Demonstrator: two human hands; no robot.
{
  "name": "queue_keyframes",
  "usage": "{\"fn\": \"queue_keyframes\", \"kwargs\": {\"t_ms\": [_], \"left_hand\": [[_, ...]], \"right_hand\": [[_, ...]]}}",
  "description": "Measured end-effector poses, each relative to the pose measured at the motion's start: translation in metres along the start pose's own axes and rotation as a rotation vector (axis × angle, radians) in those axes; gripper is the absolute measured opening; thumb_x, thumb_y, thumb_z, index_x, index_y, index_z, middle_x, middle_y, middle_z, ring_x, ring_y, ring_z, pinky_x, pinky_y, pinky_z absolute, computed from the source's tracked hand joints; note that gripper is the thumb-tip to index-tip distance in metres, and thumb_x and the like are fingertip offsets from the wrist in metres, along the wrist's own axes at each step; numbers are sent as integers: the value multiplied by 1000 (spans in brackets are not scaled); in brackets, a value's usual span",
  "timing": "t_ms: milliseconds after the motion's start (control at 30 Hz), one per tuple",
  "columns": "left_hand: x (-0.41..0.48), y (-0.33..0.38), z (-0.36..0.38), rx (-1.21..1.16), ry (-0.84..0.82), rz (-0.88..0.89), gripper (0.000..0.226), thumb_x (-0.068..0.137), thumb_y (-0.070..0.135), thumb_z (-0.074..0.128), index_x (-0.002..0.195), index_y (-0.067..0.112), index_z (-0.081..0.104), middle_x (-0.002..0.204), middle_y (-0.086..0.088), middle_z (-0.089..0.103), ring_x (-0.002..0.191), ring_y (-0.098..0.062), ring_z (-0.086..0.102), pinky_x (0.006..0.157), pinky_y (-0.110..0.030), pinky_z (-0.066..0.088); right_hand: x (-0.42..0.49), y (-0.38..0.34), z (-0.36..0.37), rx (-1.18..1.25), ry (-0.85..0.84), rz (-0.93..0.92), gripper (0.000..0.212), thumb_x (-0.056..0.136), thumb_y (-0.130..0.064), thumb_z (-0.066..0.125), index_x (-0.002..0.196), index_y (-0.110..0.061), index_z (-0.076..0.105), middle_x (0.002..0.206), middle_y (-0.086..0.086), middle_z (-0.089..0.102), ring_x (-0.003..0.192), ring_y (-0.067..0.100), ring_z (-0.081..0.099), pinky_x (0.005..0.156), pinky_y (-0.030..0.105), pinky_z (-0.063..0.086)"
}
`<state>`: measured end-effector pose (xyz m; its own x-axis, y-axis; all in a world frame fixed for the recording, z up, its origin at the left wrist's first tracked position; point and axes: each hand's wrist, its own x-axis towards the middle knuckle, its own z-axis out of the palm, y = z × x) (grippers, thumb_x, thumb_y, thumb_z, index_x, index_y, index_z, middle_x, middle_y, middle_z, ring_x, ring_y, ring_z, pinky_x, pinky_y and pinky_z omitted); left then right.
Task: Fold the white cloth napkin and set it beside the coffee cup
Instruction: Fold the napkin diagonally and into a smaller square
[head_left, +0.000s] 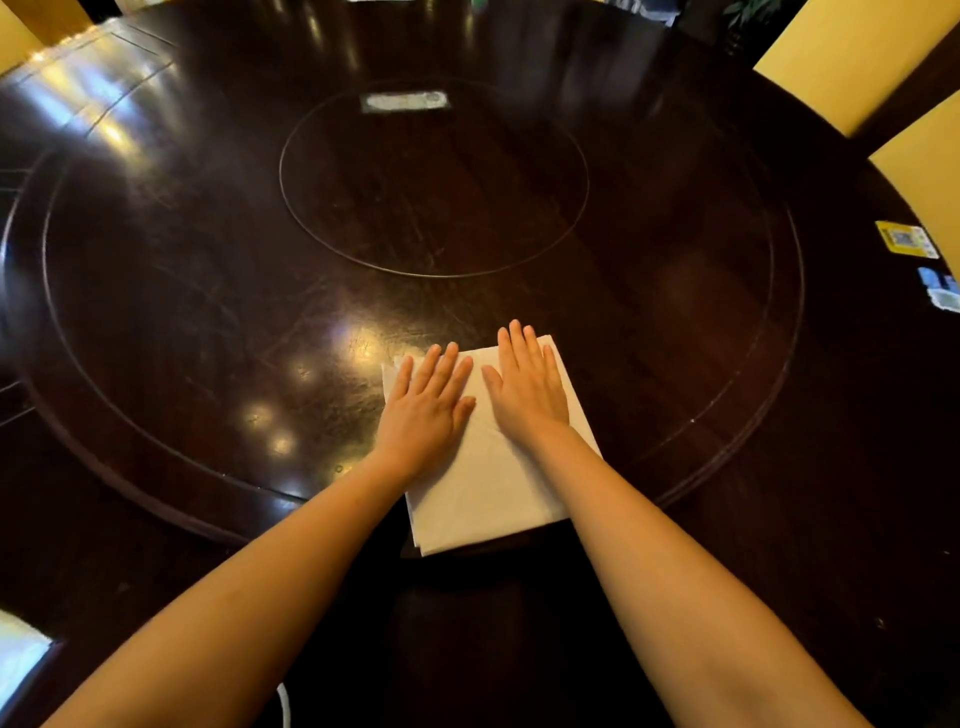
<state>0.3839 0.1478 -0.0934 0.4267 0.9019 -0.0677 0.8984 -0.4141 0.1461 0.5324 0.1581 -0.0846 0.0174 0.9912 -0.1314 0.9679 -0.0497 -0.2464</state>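
Note:
The white cloth napkin (483, 493) lies folded into a layered rectangle on the dark round wooden table (208, 322), near its front edge. My left hand (428, 410) rests flat, palm down, on the napkin's far left part. Beside it, my right hand (527, 387) presses flat on the far right part. Neither hand grips anything; the fingers of both are stretched out. No coffee cup is in view.
A round inlaid turntable ring (434, 176) marks the table's middle, with a small label (404, 101) at its far side. Yellow and blue stickers (906, 240) sit at the right rim. Yellow chair backs (852, 57) stand at the far right.

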Motion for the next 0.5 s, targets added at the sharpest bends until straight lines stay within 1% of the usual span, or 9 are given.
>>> {"fn": "queue_keyframes", "kwargs": {"t_ms": [100,200,333,500], "left_hand": [[1,0,2,4,1,-9,57,95,48,5,145,23,-5,157,0,-6,143,-17,-13,116,-41,-11],[1,0,1,-1,-12,-13,58,94,49,4,144,23,-7,157,0,-7,142,-16,-14,115,-40,-13],[0,1,-1,-22,-30,-17,59,93,51,2,144,23,-8,157,1,-8,142,-17,-15,116,-40,-12],[-1,2,-6,-31,-51,-16,58,94,49,5,145,23,-7,157,0,-8,143,-18,-14,116,-40,-12]], "right_hand": [[-11,13,2,-52,49,-2,60,98,-42,18,148,-12,4,159,7,3,147,19,-2,119,39,-2],[-24,29,0,-71,74,41,61,98,-43,19,148,-12,5,159,6,6,147,19,1,119,42,0],[-43,53,-3,-77,81,133,60,98,-43,16,148,-12,3,159,5,6,147,19,1,119,42,0],[-66,74,-7,-120,77,163,58,99,-42,14,148,-14,3,160,4,4,147,19,-1,118,41,1]]}}
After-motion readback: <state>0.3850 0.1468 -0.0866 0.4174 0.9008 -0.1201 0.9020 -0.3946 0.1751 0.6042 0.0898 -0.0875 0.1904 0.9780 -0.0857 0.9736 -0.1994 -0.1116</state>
